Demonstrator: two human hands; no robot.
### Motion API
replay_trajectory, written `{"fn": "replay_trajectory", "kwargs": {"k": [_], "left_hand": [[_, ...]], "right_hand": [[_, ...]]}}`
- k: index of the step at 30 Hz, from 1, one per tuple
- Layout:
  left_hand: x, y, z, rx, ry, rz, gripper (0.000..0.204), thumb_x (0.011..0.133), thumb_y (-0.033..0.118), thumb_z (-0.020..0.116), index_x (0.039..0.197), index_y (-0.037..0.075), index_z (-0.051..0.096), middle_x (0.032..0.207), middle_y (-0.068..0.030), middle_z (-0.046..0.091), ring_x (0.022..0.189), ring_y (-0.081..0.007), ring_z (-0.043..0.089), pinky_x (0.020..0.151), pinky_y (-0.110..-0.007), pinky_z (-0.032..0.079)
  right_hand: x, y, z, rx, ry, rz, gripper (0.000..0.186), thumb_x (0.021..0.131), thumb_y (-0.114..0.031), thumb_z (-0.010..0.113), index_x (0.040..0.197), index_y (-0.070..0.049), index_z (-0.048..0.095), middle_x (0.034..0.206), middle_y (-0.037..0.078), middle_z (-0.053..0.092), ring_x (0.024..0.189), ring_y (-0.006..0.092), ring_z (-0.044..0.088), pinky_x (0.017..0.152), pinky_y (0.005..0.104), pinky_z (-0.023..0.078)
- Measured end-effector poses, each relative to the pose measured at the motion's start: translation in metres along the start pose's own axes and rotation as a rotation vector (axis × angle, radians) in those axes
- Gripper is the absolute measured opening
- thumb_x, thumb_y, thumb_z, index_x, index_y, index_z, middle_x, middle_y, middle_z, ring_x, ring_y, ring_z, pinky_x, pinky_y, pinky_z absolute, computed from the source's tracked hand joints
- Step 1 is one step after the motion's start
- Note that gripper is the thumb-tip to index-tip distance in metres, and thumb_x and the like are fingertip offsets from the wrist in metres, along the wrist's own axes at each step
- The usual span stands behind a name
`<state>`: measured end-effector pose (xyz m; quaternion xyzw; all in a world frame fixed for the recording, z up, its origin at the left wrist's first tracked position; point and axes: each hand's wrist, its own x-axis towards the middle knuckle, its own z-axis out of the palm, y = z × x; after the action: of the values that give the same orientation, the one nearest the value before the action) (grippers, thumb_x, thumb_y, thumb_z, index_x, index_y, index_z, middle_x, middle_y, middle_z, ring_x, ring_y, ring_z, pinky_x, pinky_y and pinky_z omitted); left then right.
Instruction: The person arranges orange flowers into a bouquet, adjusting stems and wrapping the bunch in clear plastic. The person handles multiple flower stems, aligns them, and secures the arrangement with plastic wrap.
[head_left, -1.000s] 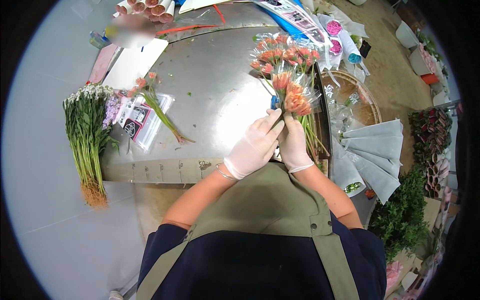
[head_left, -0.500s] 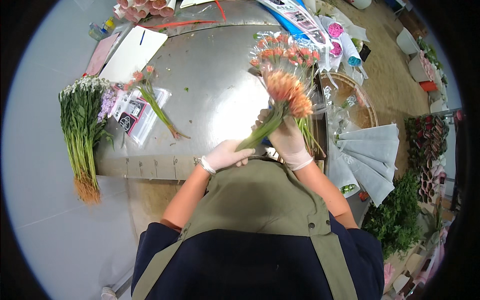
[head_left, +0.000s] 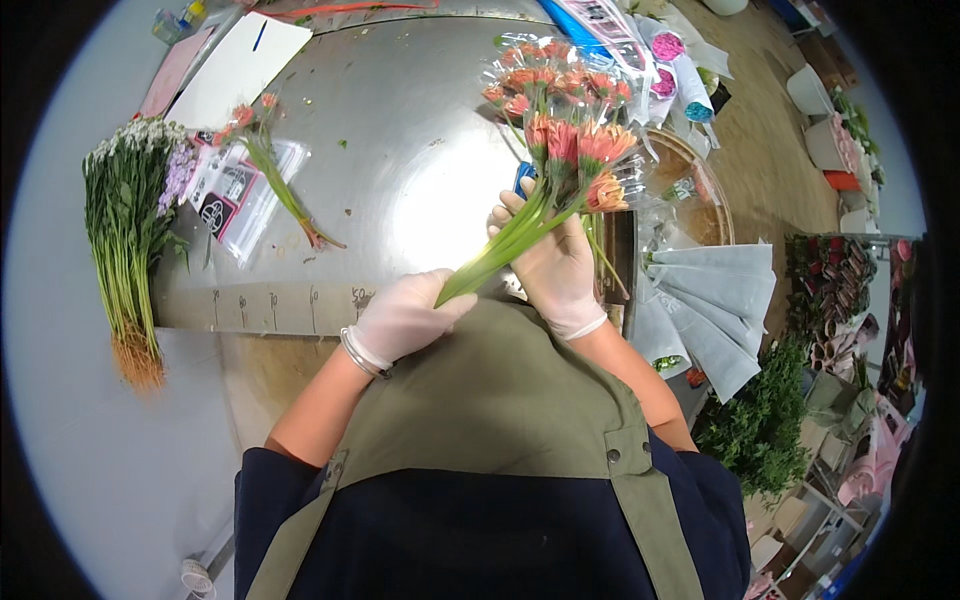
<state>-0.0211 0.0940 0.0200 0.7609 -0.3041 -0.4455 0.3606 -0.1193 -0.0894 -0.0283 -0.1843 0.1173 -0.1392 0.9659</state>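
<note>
My gloved left hand [head_left: 408,318] is closed round the lower stems of a bunch of coral-orange gerberas [head_left: 565,150]. Their long bare stems slant up to the right, and clear plastic covers some of the heads. Under the upper stems lies my gloved right hand [head_left: 555,262], palm up, its fingers apart and not wrapped round them. Just beyond the bunch, more orange flowers in clear wrap [head_left: 560,75] lie on the metal table [head_left: 400,120]. A few loose orange stems [head_left: 275,180] rest on printed plastic sleeves [head_left: 240,225] to the left.
White-flowered stems with roots [head_left: 125,240] hang over the table's left edge beside purple blossoms [head_left: 178,178]. White paper with a pen [head_left: 240,65] lies at the far left. On the right are a round basket [head_left: 728,205], grey-white wrapped bunches [head_left: 715,300] and green foliage [head_left: 755,425].
The bunch has turned so its heads point farther away and spread apart. My right hand has loosened beneath the stems. My left hand has shifted left, and the whole view has moved slightly.
</note>
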Motion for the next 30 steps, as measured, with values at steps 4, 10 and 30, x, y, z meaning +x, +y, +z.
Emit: {"fn": "replay_trajectory", "kwargs": {"k": [4,10,30], "left_hand": [[-0.002,-0.01,0.003,0.389,0.242,0.132,0.03,0.086,0.032,0.065,0.087,0.003,0.061,0.067,-0.0188,0.061,0.061,-0.0332,0.061,0.058,-0.042,0.05],[-0.002,-0.03,0.009,0.613,0.482,0.225,0.028,0.082,0.032,0.068,0.083,0.006,0.06,0.062,-0.0152,0.06,0.057,-0.0351,0.061,0.054,-0.045,0.049],[0.018,-0.021,0.01,-0.417,0.122,0.007,0.026,0.101,0.019,0.044,0.094,-0.001,0.058,0.075,-0.0043,0.06,0.061,-0.0091,0.06,0.061,-0.025,0.047]], "right_hand": [[0.0,0.004,-0.001,-0.099,0.11,0.094,0.051,0.101,-0.041,0.04,0.136,-0.004,0.043,0.135,0.017,0.05,0.125,0.0272,0.047,0.107,0.0448,0.035],[-0.008,0.003,0.001,-0.252,0.091,0.189,0.043,0.102,-0.035,0.045,0.13,-0.003,0.045,0.128,0.011,0.053,0.122,0.0225,0.049,0.106,0.0415,0.037],[-0.016,-0.002,0.001,-0.364,0.228,0.066,0.03,0.099,-0.02,0.046,0.115,0.003,0.056,0.109,0.011,0.063,0.104,0.0183,0.061,0.095,0.034,0.047]]}}
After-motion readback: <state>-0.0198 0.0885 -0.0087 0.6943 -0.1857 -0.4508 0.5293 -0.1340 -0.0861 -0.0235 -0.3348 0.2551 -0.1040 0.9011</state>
